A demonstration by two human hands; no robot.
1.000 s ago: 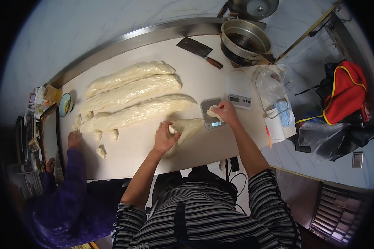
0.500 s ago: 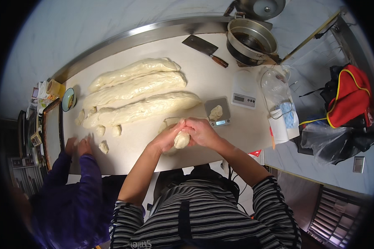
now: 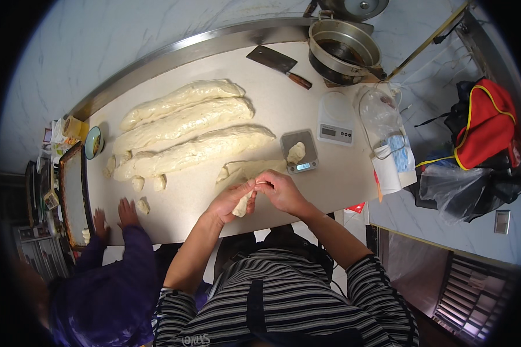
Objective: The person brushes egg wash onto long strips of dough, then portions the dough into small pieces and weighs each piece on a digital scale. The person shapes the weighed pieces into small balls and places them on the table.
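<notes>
My left hand (image 3: 224,203) is closed around a small piece of dough (image 3: 241,209), which sticks out below its fingers. The fingers of my right hand (image 3: 283,193) pinch at the top of that piece, against my left thumb. Just beyond my hands a flat strip of dough (image 3: 252,169) lies on the table, partly hidden by them. A lump of dough (image 3: 296,152) rests on the small grey scale (image 3: 311,152) to the right. Farther back lie three long dough rolls (image 3: 197,150), side by side. Small dough lumps (image 3: 159,183) sit near their left end.
At the left, another person's hands (image 3: 127,214) rest near the table edge, beside a dark-rimmed tray (image 3: 73,191) and a bowl (image 3: 94,142). Toward the back right are a cleaver (image 3: 273,59), a pot of dark liquid (image 3: 344,55), a white scale (image 3: 335,118) and plastic bags (image 3: 382,111).
My hands have shifted slightly left and toward me, and the rounded dough now hangs lower in my left hand. The other person's hands have spread open and moved nearer the table edge.
</notes>
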